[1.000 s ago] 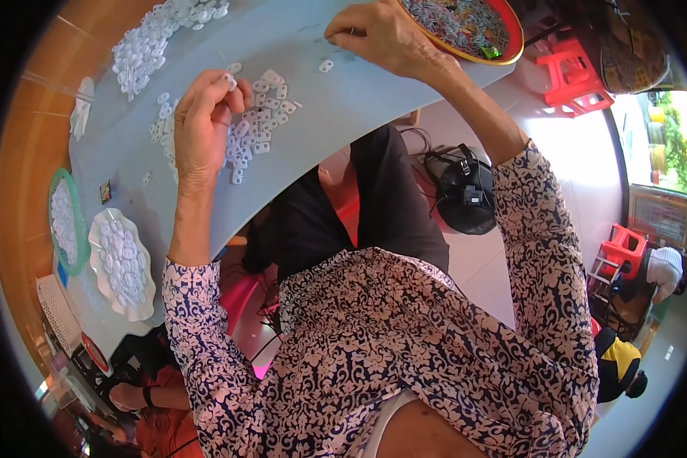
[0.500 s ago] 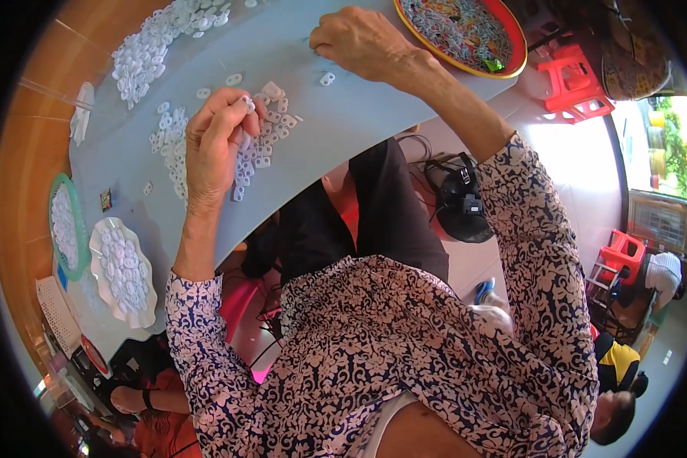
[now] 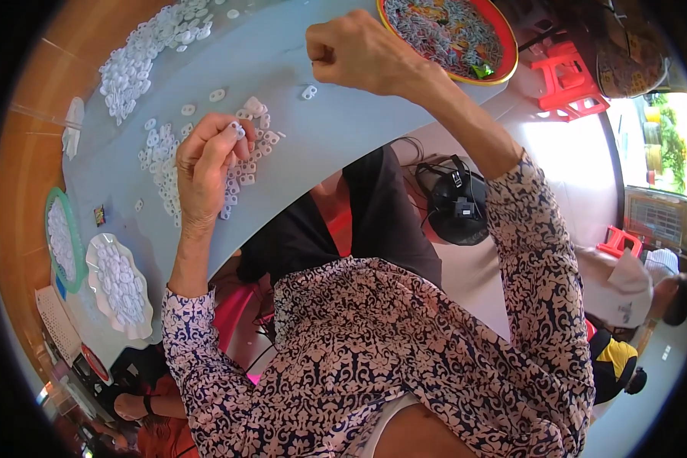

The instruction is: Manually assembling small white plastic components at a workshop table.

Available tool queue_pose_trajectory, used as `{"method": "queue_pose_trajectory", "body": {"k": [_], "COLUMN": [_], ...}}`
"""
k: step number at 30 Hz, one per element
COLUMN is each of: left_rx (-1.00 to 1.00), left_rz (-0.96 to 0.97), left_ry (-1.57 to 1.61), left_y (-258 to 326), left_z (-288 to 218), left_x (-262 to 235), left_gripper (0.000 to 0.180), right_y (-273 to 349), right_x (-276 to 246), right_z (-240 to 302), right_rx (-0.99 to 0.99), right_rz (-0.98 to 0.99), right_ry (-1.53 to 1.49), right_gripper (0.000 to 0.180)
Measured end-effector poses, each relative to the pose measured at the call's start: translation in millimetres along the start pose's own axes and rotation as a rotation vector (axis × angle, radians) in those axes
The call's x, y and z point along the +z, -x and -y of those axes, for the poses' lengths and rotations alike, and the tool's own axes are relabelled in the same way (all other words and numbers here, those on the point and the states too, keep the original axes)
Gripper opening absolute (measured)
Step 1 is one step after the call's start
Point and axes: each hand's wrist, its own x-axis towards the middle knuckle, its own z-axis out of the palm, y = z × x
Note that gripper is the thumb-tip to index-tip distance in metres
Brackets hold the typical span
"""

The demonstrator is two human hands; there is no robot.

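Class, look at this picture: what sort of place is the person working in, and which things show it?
Probably a small home workshop for sorting or assembling by hand: heaps of small white plastic rings on a pale blue table, a round red tray full of pieces, and red plastic stools.

small home-workshop or piecework room: grey table [image 3: 343, 130] strewn with small white plastic rings [image 3: 141, 57], more sorted into dishes [image 3: 118, 282] at its left edge, a red tray [image 3: 504, 42] of parts at the far right corner, red plastic stools [image 3: 569, 72] on a pale floor, another person [image 3: 649, 286] nearby.
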Motion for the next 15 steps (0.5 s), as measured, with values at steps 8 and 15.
{"method": "queue_pose_trajectory", "body": {"k": [8, 15], "left_rx": [0.022, -0.033], "left_rz": [-0.065, -0.028], "left_ry": [-0.076, -0.118], "left_y": [-8.1, -18.3], "left_z": [-15.7, -16.0], "left_x": [23.4, 41.7], "left_gripper": [0.017, 0.018], "right_y": [30.2, 31.6], "right_x": [18.1, 25.7], "right_z": [22.0, 27.4], "right_rx": [0.202, 0.232], "right_rz": [-0.154, -0.148], "right_ry": [-0.606, -0.899], "right_gripper": [0.016, 0.014]}}
